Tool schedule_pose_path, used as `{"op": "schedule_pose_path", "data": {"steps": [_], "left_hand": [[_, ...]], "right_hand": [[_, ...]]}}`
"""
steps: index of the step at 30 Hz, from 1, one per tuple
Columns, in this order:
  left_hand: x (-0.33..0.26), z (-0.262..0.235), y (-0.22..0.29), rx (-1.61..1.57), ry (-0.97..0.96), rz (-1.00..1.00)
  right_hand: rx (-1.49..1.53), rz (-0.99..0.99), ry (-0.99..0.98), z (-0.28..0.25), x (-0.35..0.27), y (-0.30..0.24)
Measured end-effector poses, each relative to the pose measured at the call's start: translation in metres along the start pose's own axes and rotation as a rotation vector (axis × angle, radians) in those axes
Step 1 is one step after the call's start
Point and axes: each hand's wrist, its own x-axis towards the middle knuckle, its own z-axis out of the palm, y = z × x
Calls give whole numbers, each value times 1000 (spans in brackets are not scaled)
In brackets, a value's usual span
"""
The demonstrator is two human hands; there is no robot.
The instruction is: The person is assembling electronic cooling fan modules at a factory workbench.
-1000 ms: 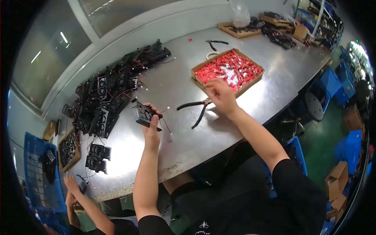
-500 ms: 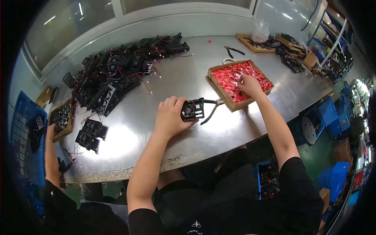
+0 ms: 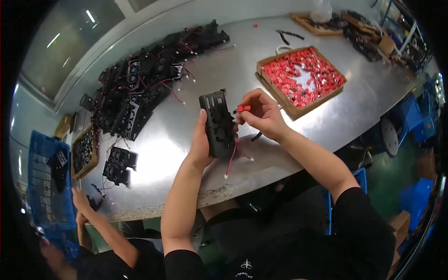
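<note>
With your left hand (image 3: 201,148) gripping the black fan frame (image 3: 217,123) at centre frame, your right hand (image 3: 261,114) pinching the red connector (image 3: 242,108) could easily fumble it, being so small.

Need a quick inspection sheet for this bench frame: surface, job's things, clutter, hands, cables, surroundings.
Surface: metal table, shiny, worn at the near edge.
Job's things: black fan frame held upright; small red piece at its edge; cardboard tray of red pieces.
Clutter: pile of black fan units; pliers; small tray of dark parts.
Hands: left hand grips the frame; right hand pinches the red piece.
Cables: red wire hangs from the frame.
Surroundings: blue crate; another person's arm lower left.
</note>
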Motion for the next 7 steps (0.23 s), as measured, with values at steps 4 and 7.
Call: {"op": "schedule_pose_path", "data": {"steps": [4,7], "left_hand": [[7,-6,-10,32,4,-83],[6,-18,-17,96,-108,-94]], "right_hand": [[-72,56,-19,-8,1,10],[-311,129,19,-16,2,13]]}}
